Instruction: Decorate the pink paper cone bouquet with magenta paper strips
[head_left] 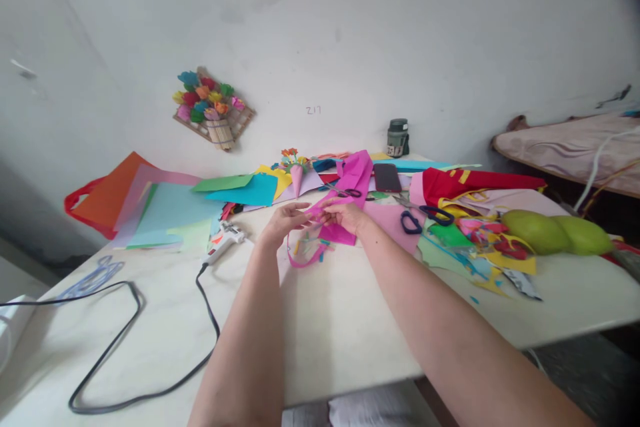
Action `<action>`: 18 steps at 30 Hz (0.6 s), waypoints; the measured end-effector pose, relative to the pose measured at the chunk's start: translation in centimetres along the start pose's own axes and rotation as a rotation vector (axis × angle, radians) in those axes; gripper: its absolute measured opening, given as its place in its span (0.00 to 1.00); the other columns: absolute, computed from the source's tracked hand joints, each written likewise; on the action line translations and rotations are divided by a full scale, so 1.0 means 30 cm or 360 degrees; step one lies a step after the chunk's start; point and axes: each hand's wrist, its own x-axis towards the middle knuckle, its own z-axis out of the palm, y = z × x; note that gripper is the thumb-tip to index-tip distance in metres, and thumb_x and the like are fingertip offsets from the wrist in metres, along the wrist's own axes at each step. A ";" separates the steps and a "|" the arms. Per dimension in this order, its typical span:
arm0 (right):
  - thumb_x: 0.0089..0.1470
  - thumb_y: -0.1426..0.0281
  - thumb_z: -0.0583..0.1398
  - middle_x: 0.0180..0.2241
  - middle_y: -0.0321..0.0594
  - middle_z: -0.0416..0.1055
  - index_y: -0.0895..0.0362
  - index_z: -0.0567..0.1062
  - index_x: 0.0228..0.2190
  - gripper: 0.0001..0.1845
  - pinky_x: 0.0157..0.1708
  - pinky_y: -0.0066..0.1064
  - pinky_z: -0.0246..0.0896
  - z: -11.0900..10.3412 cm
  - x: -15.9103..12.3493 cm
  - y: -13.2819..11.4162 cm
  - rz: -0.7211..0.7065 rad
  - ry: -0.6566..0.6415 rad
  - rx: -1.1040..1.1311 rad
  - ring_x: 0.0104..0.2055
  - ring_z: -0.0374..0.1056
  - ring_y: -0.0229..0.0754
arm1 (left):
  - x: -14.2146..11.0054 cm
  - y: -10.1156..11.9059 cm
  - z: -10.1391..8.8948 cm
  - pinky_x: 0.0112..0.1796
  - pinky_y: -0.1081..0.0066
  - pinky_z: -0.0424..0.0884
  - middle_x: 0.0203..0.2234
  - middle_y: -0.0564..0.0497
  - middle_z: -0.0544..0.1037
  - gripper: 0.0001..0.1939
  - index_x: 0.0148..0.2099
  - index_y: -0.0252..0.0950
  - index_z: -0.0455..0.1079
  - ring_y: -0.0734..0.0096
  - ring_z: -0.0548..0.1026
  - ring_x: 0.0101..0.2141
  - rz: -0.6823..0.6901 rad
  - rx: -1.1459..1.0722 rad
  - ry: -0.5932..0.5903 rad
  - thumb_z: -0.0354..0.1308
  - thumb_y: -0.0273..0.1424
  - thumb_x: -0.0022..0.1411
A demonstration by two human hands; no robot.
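Over the middle of the table, my left hand (285, 225) and my right hand (345, 215) meet with fingers pinched on a thin pink paper strip (306, 264). The strip's loose end curls down below my left hand towards the tabletop. Behind and under my right hand lies a larger bright pink paper sheet (356, 172), with dark-handled scissors (349, 192) resting on it. Small coloured paper scraps (324, 250) are scattered beneath my fingers. My fingers partly hide the upper part of the strip.
A white glue gun (220, 247) lies left, its black cord (135, 307) looping across the table (330, 347). Coloured sheets (170, 213) are spread at the left. At right are bigger scissors (425, 215), a phone (387, 178), and green balloon-like shapes (555, 233). A paper-flower cone (297, 177) stands behind.
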 end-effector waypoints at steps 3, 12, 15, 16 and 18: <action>0.44 0.81 0.58 0.19 0.38 0.74 0.61 0.74 0.26 0.06 0.22 0.26 0.66 0.002 -0.001 0.006 0.0001 -0.0047 -0.0001 0.20 0.70 0.36 | 0.007 0.001 0.007 0.33 0.70 0.69 0.30 0.43 0.80 0.24 0.39 0.31 0.75 0.66 0.76 0.30 -0.0081 -0.0043 -0.0019 0.62 0.46 0.48; 0.41 0.79 0.60 0.21 0.38 0.75 0.61 0.75 0.25 0.05 0.22 0.26 0.65 0.010 -0.006 0.013 0.0027 -0.0253 -0.0100 0.19 0.68 0.35 | -0.005 -0.002 0.012 0.23 0.74 0.65 0.18 0.47 0.76 0.18 0.26 0.32 0.75 0.71 0.71 0.20 -0.0352 0.0036 -0.0131 0.62 0.44 0.48; 0.40 0.77 0.61 0.20 0.38 0.74 0.61 0.75 0.25 0.05 0.21 0.26 0.65 0.008 -0.001 0.018 -0.0001 -0.0268 -0.0112 0.18 0.67 0.35 | -0.008 0.001 0.010 0.21 0.75 0.62 0.17 0.48 0.75 0.18 0.28 0.31 0.75 0.74 0.69 0.18 -0.0374 -0.0017 -0.0184 0.63 0.43 0.46; 0.39 0.77 0.61 0.20 0.38 0.74 0.61 0.75 0.25 0.05 0.21 0.26 0.65 0.007 0.001 0.020 -0.0011 -0.0268 -0.0112 0.18 0.67 0.35 | -0.007 0.001 0.010 0.21 0.76 0.61 0.17 0.48 0.74 0.17 0.29 0.31 0.75 0.74 0.69 0.18 -0.0376 -0.0046 -0.0203 0.63 0.43 0.46; 0.40 0.78 0.61 0.19 0.38 0.74 0.61 0.75 0.25 0.05 0.21 0.26 0.64 0.006 0.004 0.023 -0.0022 -0.0264 -0.0113 0.17 0.66 0.34 | -0.004 -0.001 0.011 0.21 0.76 0.62 0.17 0.48 0.74 0.18 0.29 0.31 0.75 0.75 0.69 0.19 -0.0381 -0.0078 -0.0240 0.64 0.43 0.45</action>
